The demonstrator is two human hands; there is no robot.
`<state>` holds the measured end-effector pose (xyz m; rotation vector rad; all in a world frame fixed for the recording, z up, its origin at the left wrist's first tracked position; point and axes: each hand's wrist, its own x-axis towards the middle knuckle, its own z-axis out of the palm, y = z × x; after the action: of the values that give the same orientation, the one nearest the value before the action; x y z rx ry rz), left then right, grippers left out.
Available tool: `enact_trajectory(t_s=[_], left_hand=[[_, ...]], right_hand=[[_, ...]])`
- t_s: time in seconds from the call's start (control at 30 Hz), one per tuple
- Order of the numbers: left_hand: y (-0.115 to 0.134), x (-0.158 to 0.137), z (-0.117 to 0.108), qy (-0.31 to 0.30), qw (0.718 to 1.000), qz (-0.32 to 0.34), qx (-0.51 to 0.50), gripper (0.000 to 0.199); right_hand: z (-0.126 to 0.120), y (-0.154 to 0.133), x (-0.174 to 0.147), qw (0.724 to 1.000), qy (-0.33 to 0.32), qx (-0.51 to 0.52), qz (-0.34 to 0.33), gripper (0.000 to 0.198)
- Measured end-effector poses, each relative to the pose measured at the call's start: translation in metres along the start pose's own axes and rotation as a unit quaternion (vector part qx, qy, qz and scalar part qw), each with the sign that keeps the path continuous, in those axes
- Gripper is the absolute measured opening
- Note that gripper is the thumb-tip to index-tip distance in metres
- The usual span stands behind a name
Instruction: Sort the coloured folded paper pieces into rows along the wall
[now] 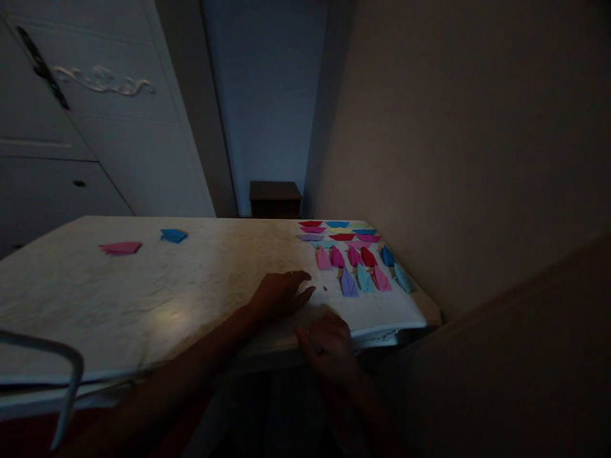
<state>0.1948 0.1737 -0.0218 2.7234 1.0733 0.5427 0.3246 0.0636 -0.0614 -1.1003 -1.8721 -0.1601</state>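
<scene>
My left hand (281, 294) rests on the marble-patterned tabletop (214, 267), its thumb and fingers apart, holding nothing. Just right of its fingertips lies a tiny dark speck (325, 289). At the table's near edge my right hand (329, 343) is curled closed, thumb toward the left, and I see nothing in it. Beyond both hands, pointed origami pieces lie in rows, among them a lilac folded paper (348, 283), a light teal one (365, 278) and a pink one (381, 278). Several flat, boat-like paper shapes (342, 236) fill the back rows.
On the table's left side lie a pink folded paper (120, 248) and a blue one (174, 236). A curved metal bar (57, 351) rises at lower left. A wall (453, 159) borders the right. A white cabinet (119, 140) and a small brown stand (275, 191) are behind.
</scene>
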Motion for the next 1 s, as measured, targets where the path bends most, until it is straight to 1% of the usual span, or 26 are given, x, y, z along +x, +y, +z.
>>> enact_trajectory(t_s=[0.13,0.2,0.27,0.37,0.5,0.57,0.63,0.73,0.8,0.87,0.93,1.0], left_hand=[[-0.034,-0.042,-0.025,-0.021,0.998,-0.052,0.007,0.025],[-0.055,-0.066,-0.037,-0.017,0.997,-0.073,0.009,0.023],[-0.075,-0.090,-0.049,-0.004,0.995,-0.099,0.007,0.022],[-0.103,-0.124,-0.065,0.016,0.989,-0.147,-0.017,0.022],[-0.127,-0.157,-0.081,0.041,0.977,-0.203,-0.044,0.023],[-0.132,-0.167,-0.084,0.053,0.974,-0.216,-0.055,0.022],[-0.133,-0.172,-0.084,0.066,0.973,-0.213,-0.065,0.022],[-0.132,-0.174,-0.083,0.074,0.974,-0.201,-0.075,0.024],[-0.131,-0.174,-0.083,0.072,0.973,-0.202,-0.082,0.026],[-0.131,-0.173,-0.084,0.069,0.972,-0.205,-0.090,0.029],[-0.133,-0.173,-0.085,0.068,0.971,-0.206,-0.095,0.031],[-0.134,-0.173,-0.085,0.065,0.971,-0.210,-0.096,0.034]], right_hand=[[-0.003,-0.001,0.001,1.000,-0.017,0.002,0.025,0.044],[-0.005,-0.001,0.003,0.998,-0.031,0.013,0.057,0.045],[-0.007,0.001,0.007,0.992,-0.060,0.036,0.103,0.047],[-0.006,0.007,0.019,0.977,-0.126,0.067,0.159,0.047],[-0.001,0.016,0.039,0.969,-0.178,0.040,0.169,0.046],[0.002,0.016,0.047,0.966,-0.194,0.019,0.171,0.047],[0.002,0.012,0.050,0.965,-0.197,0.001,0.176,0.047],[-0.005,0.008,0.046,0.966,-0.168,-0.039,0.195,0.045],[-0.013,0.011,0.041,0.960,-0.140,-0.092,0.224,0.040],[-0.023,0.019,0.034,0.941,-0.126,-0.167,0.265,0.031],[-0.035,0.028,0.028,0.909,-0.136,-0.251,0.304,0.026],[-0.045,0.036,0.022,0.876,-0.166,-0.315,0.326,0.032]])
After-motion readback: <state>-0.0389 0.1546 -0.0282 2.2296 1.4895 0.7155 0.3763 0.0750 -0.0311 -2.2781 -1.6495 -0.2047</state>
